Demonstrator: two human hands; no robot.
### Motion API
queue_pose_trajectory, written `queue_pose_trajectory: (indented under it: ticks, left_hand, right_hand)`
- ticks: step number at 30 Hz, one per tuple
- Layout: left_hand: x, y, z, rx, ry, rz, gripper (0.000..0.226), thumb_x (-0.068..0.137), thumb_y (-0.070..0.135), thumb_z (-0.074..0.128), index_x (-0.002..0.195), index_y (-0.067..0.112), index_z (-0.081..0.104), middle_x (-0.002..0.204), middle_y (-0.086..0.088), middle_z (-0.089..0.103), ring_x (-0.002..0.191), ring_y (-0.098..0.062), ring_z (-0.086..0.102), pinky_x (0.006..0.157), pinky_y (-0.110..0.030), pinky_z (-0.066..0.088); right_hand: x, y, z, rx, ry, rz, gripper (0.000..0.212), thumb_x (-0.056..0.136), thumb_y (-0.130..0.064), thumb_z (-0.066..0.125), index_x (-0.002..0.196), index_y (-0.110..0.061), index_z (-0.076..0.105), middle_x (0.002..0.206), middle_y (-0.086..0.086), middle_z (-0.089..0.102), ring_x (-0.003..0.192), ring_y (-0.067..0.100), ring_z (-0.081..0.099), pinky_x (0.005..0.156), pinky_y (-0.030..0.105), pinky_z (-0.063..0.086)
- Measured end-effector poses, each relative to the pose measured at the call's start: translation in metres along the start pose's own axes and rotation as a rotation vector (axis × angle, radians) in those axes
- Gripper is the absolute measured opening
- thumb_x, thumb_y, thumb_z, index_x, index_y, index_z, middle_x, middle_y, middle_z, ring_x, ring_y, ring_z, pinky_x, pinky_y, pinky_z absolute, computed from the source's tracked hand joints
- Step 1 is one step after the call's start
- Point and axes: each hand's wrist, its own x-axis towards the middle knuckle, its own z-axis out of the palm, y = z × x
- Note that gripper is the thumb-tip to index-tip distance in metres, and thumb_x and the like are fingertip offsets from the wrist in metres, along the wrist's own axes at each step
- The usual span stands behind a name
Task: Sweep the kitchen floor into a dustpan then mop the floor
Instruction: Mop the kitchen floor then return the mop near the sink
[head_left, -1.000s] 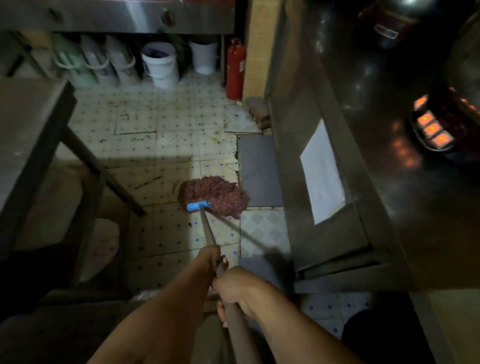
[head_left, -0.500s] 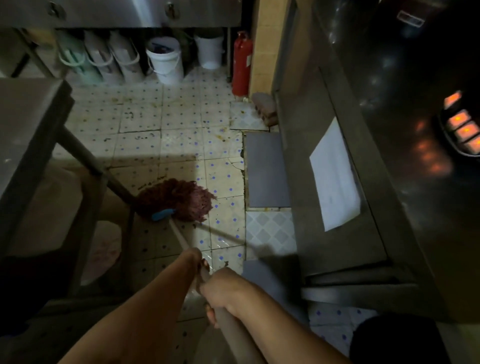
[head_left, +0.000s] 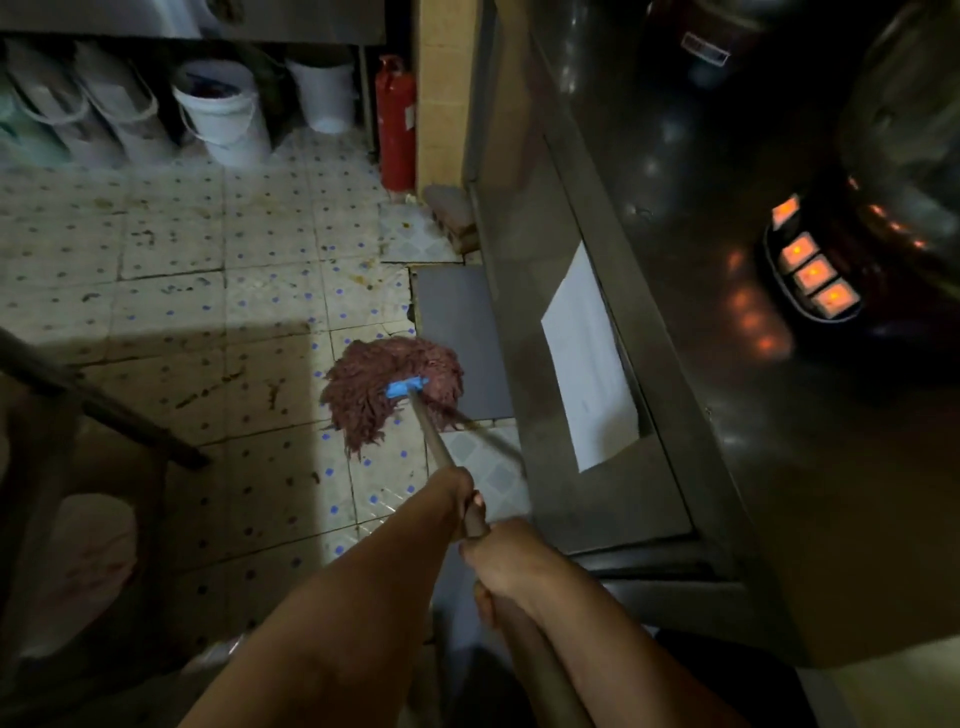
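Observation:
A reddish-brown string mop head (head_left: 363, 395) with a blue clamp (head_left: 408, 387) lies on the spotted tile floor (head_left: 218, 291), its right edge over a grey mat (head_left: 457, 332). The brown mop handle (head_left: 434, 441) runs from the clamp down toward me. My left hand (head_left: 457, 493) grips the handle further down the shaft. My right hand (head_left: 509, 566) grips it just behind, closer to my body. The tiles around the mop carry dark stains. No dustpan is in view.
A steel counter (head_left: 623, 364) with a white paper sheet (head_left: 587, 353) runs along the right. White buckets (head_left: 223, 119) and a red extinguisher (head_left: 396, 124) stand at the back wall. A dark table leg (head_left: 104, 405) slants in from the left.
The mop head swung left toward the table leg, then back right and now lies against the grey mat. Both hands kept their grip on the handle.

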Motion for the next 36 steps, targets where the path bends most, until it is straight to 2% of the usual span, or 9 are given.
queue_pose_trajectory:
  ticks: [3, 7, 13, 18, 20, 22, 25, 29, 36]
  left_hand:
    - [0.003, 0.016, -0.009, -0.042, -0.021, 0.053, 0.038, 0.102, 0.010, 0.029, 0.066, 0.004, 0.036, 0.047, -0.009, 0.040, 0.049, -0.017, 0.032, 0.045, -0.023, 0.030]
    - [0.003, 0.034, -0.042, -0.086, 0.006, 0.086, 0.036, 0.099, 0.004, 0.032, 0.063, 0.005, 0.037, 0.030, -0.003, 0.040, 0.041, -0.016, 0.038, 0.041, -0.021, 0.031]
    - [0.009, 0.045, -0.119, -0.168, 0.164, 0.149, 0.031, 0.099, 0.006, 0.032, 0.068, 0.007, 0.041, 0.061, -0.007, 0.034, 0.019, -0.005, 0.036, 0.028, -0.010, 0.029]
    - [0.030, 0.046, -0.195, -0.145, 0.322, 0.121, 0.029, 0.094, -0.001, 0.040, 0.066, 0.000, 0.047, 0.073, -0.022, 0.048, 0.052, -0.020, 0.041, 0.054, -0.027, 0.037]
    - [0.031, 0.053, -0.218, -0.164, 0.336, 0.100, 0.022, 0.095, 0.001, 0.042, 0.084, -0.012, 0.055, 0.074, -0.019, 0.048, 0.055, -0.021, 0.041, 0.052, -0.027, 0.036]
    - [0.043, 0.062, -0.237, -0.184, 0.370, 0.085, 0.035, 0.096, 0.002, 0.041, 0.123, -0.018, 0.048, 0.074, -0.017, 0.048, 0.071, -0.031, 0.052, 0.061, -0.031, 0.044]
    - [0.063, 0.075, -0.249, -0.123, 0.357, 0.054, 0.035, 0.096, 0.003, 0.040, 0.123, -0.017, 0.048, 0.102, -0.024, 0.056, 0.094, -0.035, 0.054, 0.091, -0.041, 0.043]
    - [0.052, 0.095, -0.224, -0.117, 0.369, 0.017, 0.037, 0.098, -0.001, 0.030, 0.063, -0.002, 0.040, 0.060, -0.013, 0.041, 0.051, -0.024, 0.039, 0.046, -0.029, 0.038]
    - [0.057, 0.124, -0.139, -0.092, 0.230, -0.031, 0.033, 0.101, 0.011, 0.025, 0.070, 0.005, 0.033, 0.047, -0.008, 0.038, 0.049, -0.015, 0.029, 0.036, -0.015, 0.030]
  right_hand:
    - [0.007, -0.024, -0.001, 0.035, -0.033, 0.008, 0.014, 0.092, -0.021, 0.052, 0.099, -0.011, 0.058, 0.065, 0.007, 0.056, 0.048, 0.016, 0.053, 0.049, 0.023, 0.045]
    - [0.006, -0.057, 0.013, -0.056, -0.095, -0.026, 0.017, 0.093, -0.014, 0.050, 0.108, -0.008, 0.055, 0.063, 0.008, 0.056, 0.045, 0.017, 0.053, 0.046, 0.025, 0.046]
    - [0.010, -0.098, 0.069, -0.098, -0.216, -0.068, 0.031, 0.093, -0.011, 0.049, 0.124, -0.011, 0.050, 0.071, 0.008, 0.054, 0.053, 0.016, 0.054, 0.060, 0.029, 0.053]
    - [0.015, -0.126, 0.124, -0.168, -0.314, -0.155, 0.032, 0.091, -0.008, 0.047, 0.122, -0.016, 0.047, 0.074, 0.009, 0.053, 0.064, 0.023, 0.058, 0.067, 0.034, 0.057]
    - [0.016, -0.141, 0.135, -0.176, -0.354, -0.175, 0.028, 0.093, -0.008, 0.044, 0.117, -0.023, 0.045, 0.075, 0.006, 0.049, 0.066, 0.022, 0.056, 0.062, 0.029, 0.056]
    - [0.016, -0.158, 0.140, -0.175, -0.385, -0.188, 0.028, 0.095, -0.006, 0.043, 0.122, -0.016, 0.046, 0.080, 0.005, 0.047, 0.058, 0.016, 0.051, 0.047, 0.022, 0.047]
    - [0.021, -0.175, 0.137, -0.190, -0.409, -0.225, 0.039, 0.096, -0.008, 0.042, 0.134, -0.014, 0.042, 0.095, 0.007, 0.048, 0.065, 0.017, 0.051, 0.041, 0.020, 0.042]
    - [0.023, -0.180, 0.111, -0.091, -0.391, -0.135, 0.008, 0.098, -0.019, 0.045, 0.102, -0.016, 0.051, 0.080, 0.004, 0.050, 0.059, 0.012, 0.048, 0.037, 0.016, 0.039]
    - [0.039, -0.164, 0.053, 0.052, -0.267, -0.089, 0.016, 0.090, -0.020, 0.051, 0.099, -0.009, 0.058, 0.046, 0.004, 0.051, 0.028, 0.012, 0.046, 0.039, 0.012, 0.038]
